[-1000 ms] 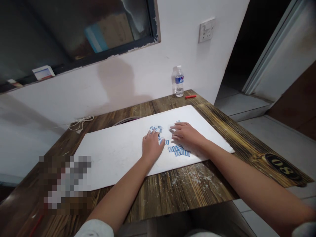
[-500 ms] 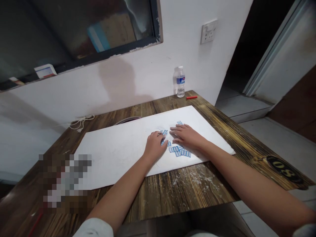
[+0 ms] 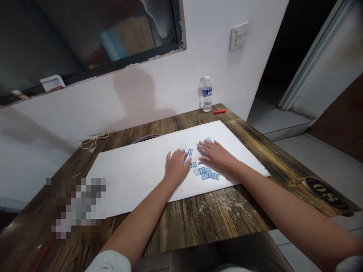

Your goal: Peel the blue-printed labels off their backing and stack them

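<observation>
Head view: blue-edged pieces [image 3: 213, 175] on white board [image 3: 127, 173]

Left hand [image 3: 176, 166]: fingers part-curled, can't tell if gripping; pieces beside thumb and fingertips. Right hand [image 3: 217, 153]: palm down, fingers spread wide; overlapping pieces just nearside, more just beyond fingers.

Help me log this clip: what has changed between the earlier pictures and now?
The left hand and blue-marked pieces beside it have shifted right; the right hand edged slightly right. No grasp or release is visible. The nearer pile, white board, bottle and red stick stayed put.
</observation>
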### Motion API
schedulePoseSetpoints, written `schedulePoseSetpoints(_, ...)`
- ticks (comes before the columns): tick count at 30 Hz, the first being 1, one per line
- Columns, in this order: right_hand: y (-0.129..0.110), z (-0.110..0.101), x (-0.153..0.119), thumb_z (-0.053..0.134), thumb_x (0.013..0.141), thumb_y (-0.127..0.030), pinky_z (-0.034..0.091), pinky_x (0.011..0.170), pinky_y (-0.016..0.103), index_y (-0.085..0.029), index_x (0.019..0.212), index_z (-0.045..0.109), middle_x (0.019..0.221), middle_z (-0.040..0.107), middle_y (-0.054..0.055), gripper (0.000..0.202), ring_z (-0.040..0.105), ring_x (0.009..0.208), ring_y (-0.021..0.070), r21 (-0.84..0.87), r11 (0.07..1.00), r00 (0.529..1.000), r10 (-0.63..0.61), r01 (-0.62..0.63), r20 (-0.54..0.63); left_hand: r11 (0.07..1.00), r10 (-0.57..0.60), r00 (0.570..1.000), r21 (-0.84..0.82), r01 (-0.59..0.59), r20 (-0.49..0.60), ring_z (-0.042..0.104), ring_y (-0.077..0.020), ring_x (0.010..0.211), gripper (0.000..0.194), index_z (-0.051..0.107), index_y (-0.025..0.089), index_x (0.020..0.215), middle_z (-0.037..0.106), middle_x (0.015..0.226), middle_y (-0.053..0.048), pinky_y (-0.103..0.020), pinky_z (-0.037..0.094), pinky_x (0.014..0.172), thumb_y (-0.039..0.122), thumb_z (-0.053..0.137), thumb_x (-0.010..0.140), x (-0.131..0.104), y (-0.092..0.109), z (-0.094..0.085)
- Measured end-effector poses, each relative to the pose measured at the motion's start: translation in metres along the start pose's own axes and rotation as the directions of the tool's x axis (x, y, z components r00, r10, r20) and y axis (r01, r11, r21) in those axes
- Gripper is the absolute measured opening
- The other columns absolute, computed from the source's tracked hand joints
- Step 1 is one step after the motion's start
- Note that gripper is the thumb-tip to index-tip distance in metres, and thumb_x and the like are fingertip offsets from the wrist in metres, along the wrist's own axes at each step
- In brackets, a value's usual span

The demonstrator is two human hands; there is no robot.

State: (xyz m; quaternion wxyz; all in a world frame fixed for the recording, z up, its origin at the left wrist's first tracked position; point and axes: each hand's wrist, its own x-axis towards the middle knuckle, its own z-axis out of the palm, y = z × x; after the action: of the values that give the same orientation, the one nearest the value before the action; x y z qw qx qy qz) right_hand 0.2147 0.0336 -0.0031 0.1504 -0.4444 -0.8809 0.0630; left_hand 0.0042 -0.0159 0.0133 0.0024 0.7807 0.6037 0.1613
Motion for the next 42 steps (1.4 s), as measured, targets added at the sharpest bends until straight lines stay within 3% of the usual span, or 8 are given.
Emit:
schedulePoseSetpoints(2,0.001,0.0,0.0,0.047,0.092,-0.052,0.027,0.109,0.058,-0.026,0.141,0.045,0.151,0.038,0.012,0.055,0.033,0.139,0.0336,-0.003,1.0,0.999,0.029,-0.029,0.014,1.0,0.011,0.999,0.007,-0.011,0.05,0.039,-0.0272,0.136,0.038,0.057,0.027,0.125,0.051,0.142,-0.008,-0.057,0.021,0.113,0.042,0.042,0.093,-0.001,-0.001,0.001)
schedulePoseSetpoints(8,0.005,0.002,0.0,0.047,0.091,-0.055,0.028,0.103,0.066,-0.038,0.135,0.052,0.154,0.033,0.009,0.047,0.029,0.138,0.0418,-0.012,0.993,0.993,0.12,-0.12,-0.016,1.0,-0.019,0.993,0.004,0.018,0.12,0.023,-0.0342,0.144,0.055,0.042,0.034,0.141,0.03,0.155,-0.01,-0.061,0.02,0.11,0.057,0.039,0.09,-0.003,0.0,0.001)
schedulePoseSetpoints(15,0.008,0.002,0.0,0.043,0.093,-0.052,0.025,0.104,0.069,-0.026,0.139,0.048,0.15,0.039,0.011,0.053,0.029,0.139,0.0407,-0.019,0.992,0.991,0.126,-0.128,-0.05,1.0,-0.005,1.0,0.001,0.005,0.001,0.048,-0.0275,0.129,0.034,0.065,0.025,0.111,0.061,0.131,-0.008,-0.053,0.027,0.11,0.042,0.043,0.093,0.0,0.003,-0.003)
schedulePoseSetpoints(18,0.002,0.0,0.001,0.046,0.093,-0.05,0.021,0.108,0.066,-0.027,0.141,0.045,0.151,0.038,0.007,0.053,0.022,0.142,0.0361,0.019,0.999,0.999,-0.032,0.033,-0.027,0.998,0.051,0.999,-0.046,-0.05,0.017,0.047,-0.0267,0.13,0.031,0.067,0.025,0.109,0.061,0.132,-0.005,-0.05,0.034,0.108,0.038,0.045,0.093,0.001,0.001,-0.003)
schedulePoseSetpoints(21,-0.006,-0.003,0.0,0.047,0.093,-0.05,0.018,0.113,0.059,-0.032,0.143,0.041,0.15,0.041,0.003,0.054,0.021,0.144,0.029,0.083,0.971,0.974,-0.227,0.224,0.025,0.991,0.092,0.995,-0.101,-0.089,0.029,0.047,-0.0243,0.131,0.029,0.07,0.025,0.105,0.06,0.132,-0.004,-0.045,0.037,0.107,0.036,0.046,0.092,0.002,0.0,-0.004)
schedulePoseSetpoints(24,-0.011,-0.004,0.0,0.046,0.092,-0.053,0.022,0.113,0.054,-0.034,0.143,0.041,0.148,0.044,0.002,0.054,0.028,0.142,0.0267,0.146,0.944,0.947,-0.31,0.295,0.088,0.995,0.062,0.998,-0.076,-0.063,-0.01,0.054,-0.0239,0.124,0.03,0.072,0.025,0.099,0.066,0.123,-0.004,-0.044,0.039,0.104,0.035,0.044,0.093,0.002,0.001,-0.005)
schedulePoseSetpoints(29,-0.009,-0.005,-0.001,0.048,0.091,-0.054,0.023,0.112,0.054,-0.036,0.139,0.047,0.146,0.047,0.001,0.051,0.03,0.14,0.0288,0.138,0.954,0.956,-0.281,0.268,0.085,1.0,0.011,0.997,-0.006,-0.011,-0.07,0.059,-0.0251,0.115,0.031,0.073,0.024,0.092,0.073,0.106,-0.006,-0.047,0.035,0.104,0.033,0.044,0.093,-0.001,0.004,-0.005)
schedulePoseSetpoints(42,-0.009,-0.01,-0.001,0.054,0.091,-0.047,0.026,0.109,0.057,-0.041,0.129,0.055,0.142,0.051,-0.006,0.039,0.037,0.136,0.0312,0.085,0.978,0.979,-0.197,0.191,0.058,0.985,-0.137,0.982,0.091,0.15,-0.129,0.05,-0.0289,0.124,0.022,0.066,0.022,0.097,0.071,0.108,-0.008,-0.053,0.023,0.11,0.034,0.049,0.089,0.0,-0.002,0.0)
